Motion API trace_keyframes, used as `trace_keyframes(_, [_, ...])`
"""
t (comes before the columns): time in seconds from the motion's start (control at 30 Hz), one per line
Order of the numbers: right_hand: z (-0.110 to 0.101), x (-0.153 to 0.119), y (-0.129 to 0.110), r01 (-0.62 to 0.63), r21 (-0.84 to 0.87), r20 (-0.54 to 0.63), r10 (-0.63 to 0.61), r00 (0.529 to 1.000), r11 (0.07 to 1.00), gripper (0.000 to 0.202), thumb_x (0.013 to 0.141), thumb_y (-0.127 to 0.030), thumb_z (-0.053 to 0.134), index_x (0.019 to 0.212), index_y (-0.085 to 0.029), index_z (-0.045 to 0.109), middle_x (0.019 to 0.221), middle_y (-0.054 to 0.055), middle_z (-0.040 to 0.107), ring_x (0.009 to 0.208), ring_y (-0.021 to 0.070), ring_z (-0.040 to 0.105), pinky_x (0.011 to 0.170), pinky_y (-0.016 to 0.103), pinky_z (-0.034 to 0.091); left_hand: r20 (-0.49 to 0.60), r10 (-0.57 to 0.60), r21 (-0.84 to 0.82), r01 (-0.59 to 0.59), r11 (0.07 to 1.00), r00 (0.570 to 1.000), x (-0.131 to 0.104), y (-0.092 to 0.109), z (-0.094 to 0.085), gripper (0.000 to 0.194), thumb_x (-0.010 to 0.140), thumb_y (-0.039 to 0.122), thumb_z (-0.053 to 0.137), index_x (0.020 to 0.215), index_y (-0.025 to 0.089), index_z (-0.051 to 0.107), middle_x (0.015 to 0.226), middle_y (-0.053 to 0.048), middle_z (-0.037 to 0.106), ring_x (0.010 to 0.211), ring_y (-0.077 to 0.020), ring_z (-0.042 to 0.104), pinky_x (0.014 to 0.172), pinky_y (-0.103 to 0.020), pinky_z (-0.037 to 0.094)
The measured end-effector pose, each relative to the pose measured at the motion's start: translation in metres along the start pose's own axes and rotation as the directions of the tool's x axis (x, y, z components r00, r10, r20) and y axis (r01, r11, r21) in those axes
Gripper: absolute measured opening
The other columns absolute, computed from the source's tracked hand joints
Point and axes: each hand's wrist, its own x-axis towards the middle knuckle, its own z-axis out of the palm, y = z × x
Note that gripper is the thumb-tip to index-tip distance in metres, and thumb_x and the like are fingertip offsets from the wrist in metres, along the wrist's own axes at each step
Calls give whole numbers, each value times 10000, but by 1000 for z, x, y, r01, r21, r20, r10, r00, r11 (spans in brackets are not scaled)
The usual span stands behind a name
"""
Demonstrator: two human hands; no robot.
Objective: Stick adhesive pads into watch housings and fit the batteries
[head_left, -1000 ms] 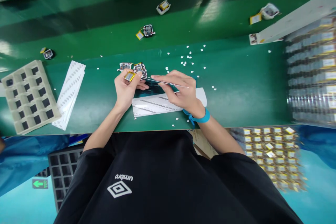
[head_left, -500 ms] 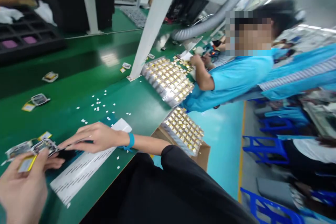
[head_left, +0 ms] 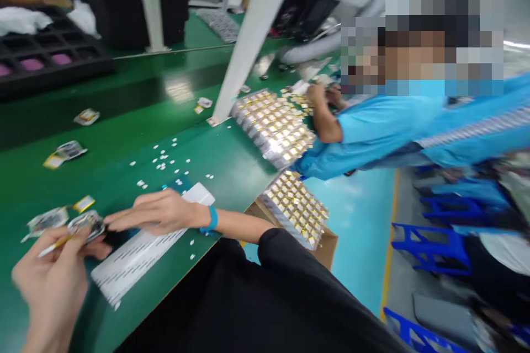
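L hand [head_left: 52, 270] is closed, gripping a small electronics module w/ exposed circuit board [head_left: 89, 225] at the near L of the bench; a yellow-edged battery [head_left: 61, 244] is also in its grip. R hand [head_left: 159, 214], w/ blue wristband [head_left: 212, 218], has its fingers bunched, tips right by the module; blur hides whether they hold a tool, so can't tell its grip.

Just beyond L hand: 2nd open module [head_left: 47, 220] & loose battery [head_left: 84, 203]. Under & beside R hand: printed white strip [head_left: 128, 267] lying diag. on green bench [head_left: 207, 160], w/ small white stickers [head_left: 163, 166] scattered nearby.

Farther L: module w/ attached battery [head_left: 71, 150], then white-cased module [head_left: 86, 116]; another pale module [head_left: 204, 103] near white post [head_left: 248, 38]. R of post: stacked battery trays [head_left: 275, 129]; below bench edge, lower battery tray [head_left: 296, 207] in cardboard box [head_left: 328, 251]. Beyond: co-worker in blue shirt [head_left: 381, 121]. Upper L: black compartment tray [head_left: 45, 47] w/ pink pcs.
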Motion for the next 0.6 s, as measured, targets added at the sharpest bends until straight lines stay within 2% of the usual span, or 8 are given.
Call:
trace_keyframes(0.03, [1, -5, -2, 26, 1, -60, -26, 998, 1000, 401, 1034, -3, 480, 1280, -186, 738, 1371, 12, 754, 1108, 65, 723, 1030, 186, 561, -165, -53, -90, 39, 995, 985, -6, 18, 12, 139, 768, 255, 806, 780, 299, 674, 576, 142, 736, 387, -130, 659, 391, -195, 594])
trace_keyframes(0.07, [3, -9, -2, 51, 6, -147, -49, 988, 999, 390, 1040, -14, 465, 1284, -167, 728, 1376, 45, 750, 1106, 72, 725, 1031, 209, 571, -184, -115, -167, 84, 982, 976, -10, 33, 24, 182, 708, 285, 842, 719, 266, 660, 539, 116, 715, 341, -114, 604, 349, -190, 542])
trace_keyframes(0.1, [6, -12, -2, 71, 19, -266, -63, 962, 997, 392, 1044, -21, 441, 1261, -173, 730, 1344, 48, 766, 1062, 78, 733, 990, 231, 597, -117, -191, -202, 165, 965, 975, -11, 42, 33, 227, 670, 289, 864, 697, 244, 642, 560, 89, 729, 365, -119, 624, 360, -197, 534])
trace_keyframes(0.13, [9, -14, -1, 108, 46, -340, -86, 937, 993, 392, 1045, -33, 434, 1266, -187, 719, 1334, 45, 772, 1043, 89, 736, 975, 266, 618, -164, -190, -237, 149, 960, 968, -10, 46, 40, 280, 624, 310, 857, 647, 226, 590, 499, 73, 688, 312, -119, 579, 311, -188, 471])
trace_keyframes(0.2, [15, -15, 2, 227, 89, -433, -167, 886, 970, 404, 1028, -34, 448, 1328, -175, 680, 1363, 93, 754, 1094, 138, 743, 934, 343, 651, -166, -192, -267, 143, 953, 967, -5, 44, 43, 309, 611, 328, 836, 662, 223, 550, 464, 57, 658, 290, -133, 564, 302, -200, 464])
trace_keyframes(0.3, [20, -13, 3, 279, 83, -463, -211, 861, 957, 493, 1007, -15, 496, 1437, -225, 617, 1357, 96, 757, 1132, 178, 757, 854, 374, 669, -133, -225, -295, 178, 939, 965, -5, 34, 38, 346, 626, 347, 809, 684, 230, 489, 474, 42, 661, 288, -149, 577, 284, -199, 440])
trace_keyframes(0.4, [22, -13, 1, 289, 33, -473, -240, 848, 957, 530, 1013, -44, 524, 1497, -254, 569, 1346, 91, 761, 1040, 192, 783, 771, 374, 678, -97, -263, -330, 218, 918, 960, -8, 34, 36, 350, 634, 342, 786, 676, 233, 457, 507, 31, 682, 330, -168, 629, 290, -199, 440])
trace_keyframes(0.6, [25, -10, -1, 259, -167, -483, -308, 820, 951, 408, 1050, -89, 517, 1413, -235, 632, 1259, 56, 801, 872, 168, 780, 657, 325, 661, -114, -260, -345, 207, 916, 959, -7, 35, 36, 327, 649, 347, 786, 650, 235, 478, 503, 23, 680, 323, -143, 609, 292, -201, 448])
